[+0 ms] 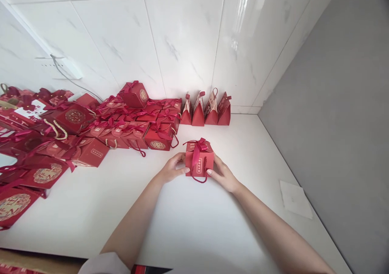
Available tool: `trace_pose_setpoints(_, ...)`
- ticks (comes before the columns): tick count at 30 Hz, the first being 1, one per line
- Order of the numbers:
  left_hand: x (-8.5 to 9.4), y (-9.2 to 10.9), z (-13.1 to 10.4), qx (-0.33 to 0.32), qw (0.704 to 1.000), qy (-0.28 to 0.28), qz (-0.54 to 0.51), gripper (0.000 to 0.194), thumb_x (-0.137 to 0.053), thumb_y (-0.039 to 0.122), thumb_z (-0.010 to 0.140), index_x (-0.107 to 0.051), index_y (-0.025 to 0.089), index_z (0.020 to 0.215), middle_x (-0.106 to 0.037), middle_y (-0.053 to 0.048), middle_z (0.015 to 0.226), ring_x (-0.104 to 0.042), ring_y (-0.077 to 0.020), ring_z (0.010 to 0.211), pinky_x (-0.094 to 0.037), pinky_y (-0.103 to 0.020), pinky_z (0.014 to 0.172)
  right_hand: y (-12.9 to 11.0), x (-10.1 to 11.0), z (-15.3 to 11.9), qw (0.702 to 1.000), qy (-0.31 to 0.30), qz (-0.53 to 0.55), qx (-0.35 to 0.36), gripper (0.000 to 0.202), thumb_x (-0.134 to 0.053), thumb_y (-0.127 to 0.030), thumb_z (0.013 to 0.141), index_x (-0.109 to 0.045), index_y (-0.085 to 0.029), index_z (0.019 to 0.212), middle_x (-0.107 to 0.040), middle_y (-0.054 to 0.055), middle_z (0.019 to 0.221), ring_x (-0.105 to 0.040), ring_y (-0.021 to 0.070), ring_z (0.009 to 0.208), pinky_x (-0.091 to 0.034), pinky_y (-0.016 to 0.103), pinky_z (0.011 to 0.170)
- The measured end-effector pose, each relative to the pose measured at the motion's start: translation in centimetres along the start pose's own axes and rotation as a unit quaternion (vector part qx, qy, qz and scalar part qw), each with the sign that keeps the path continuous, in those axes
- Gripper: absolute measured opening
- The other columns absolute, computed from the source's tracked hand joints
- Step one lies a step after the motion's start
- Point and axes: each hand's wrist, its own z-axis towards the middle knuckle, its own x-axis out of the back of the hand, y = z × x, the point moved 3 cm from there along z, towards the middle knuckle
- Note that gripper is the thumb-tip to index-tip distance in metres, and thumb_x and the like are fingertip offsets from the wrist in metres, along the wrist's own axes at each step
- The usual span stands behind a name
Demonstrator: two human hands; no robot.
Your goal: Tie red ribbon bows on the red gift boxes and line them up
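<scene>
Steadying the red gift box (199,164) in front of four peaked cartons (198,114), I have the left hand (174,169) and right hand (226,175) pinching its opposite sides, thumbs toward the near face. Whether it touches the counter (194,225), I cannot tell from here. Light, even pressure should keep it uncrushed and its bow (200,145) neat.

The left hand (174,168) and right hand (225,175) clasp opposite sides of a red gift box (199,163) topped with a ribbon bow (201,145). On the white table (194,225), other boxes (88,152) crowd the left, four narrow packages (198,116) stand near the tiled wall (188,43), and paper (295,199) lies at right.
</scene>
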Motion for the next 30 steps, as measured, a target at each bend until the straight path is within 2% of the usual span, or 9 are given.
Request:
trace_pose_setpoints(5, -0.1, -0.2, 0.2, 0.003, 1.000, 0.012, 0.005, 0.062, -0.073, 0.044, 0.076, -0.053, 0.018, 0.128, -0.059, -0.012, 0.123, -0.058, -0.0280, 0.112, -0.044, -0.045, 0.102, 0.1, 0.2, 0.1, 1.000, -0.003, 0.000, 0.002, 0.076, -0.056, -0.053, 0.089, -0.023, -0.029, 0.153, -0.045, 0.008, 0.148, -0.041, 0.0313, 0.136, -0.032, 0.052, 0.113)
trace_pose_setpoints(13, -0.2, 0.2, 0.0, -0.001, 1.000, 0.010, 0.004, 0.059, -0.072, 0.042, 0.078, -0.053, 0.019, 0.128, -0.057, -0.012, 0.126, -0.057, -0.0284, 0.114, -0.044, -0.045, 0.102, -0.1, 0.2, 0.1, 1.000, -0.004, 0.008, 0.009, 0.081, -0.057, -0.048, 0.091, -0.010, -0.030, 0.155, -0.039, 0.007, 0.152, -0.038, 0.0283, 0.138, -0.031, 0.049, 0.115)
trace_pose_setpoints(18, -0.2, -0.1, 0.1, -0.003, 1.000, 0.009, 0.003, 0.058, -0.073, 0.043, 0.077, -0.055, 0.020, 0.126, -0.057, -0.012, 0.127, -0.057, -0.0278, 0.114, -0.044, -0.044, 0.102, -0.6, 0.1, 0.2, 0.999, -0.005, 0.033, 0.014, 0.076, -0.056, -0.048, 0.091, -0.016, -0.030, 0.154, -0.033, 0.006, 0.156, -0.037, 0.0277, 0.139, -0.030, 0.048, 0.116)
trace_pose_setpoints(30, -0.1, 0.0, 0.2, -0.015, 1.000, 0.006, 0.001, 0.056, -0.073, 0.040, 0.078, -0.055, 0.021, 0.126, -0.058, -0.012, 0.123, -0.057, -0.0290, 0.114, -0.044, -0.045, 0.102, -0.9, 0.2, 0.3, 0.999, -0.005, 0.035, 0.019, 0.071, -0.056, -0.047, 0.092, -0.023, -0.030, 0.152, -0.032, 0.005, 0.157, -0.034, 0.0270, 0.142, -0.028, 0.048, 0.117)
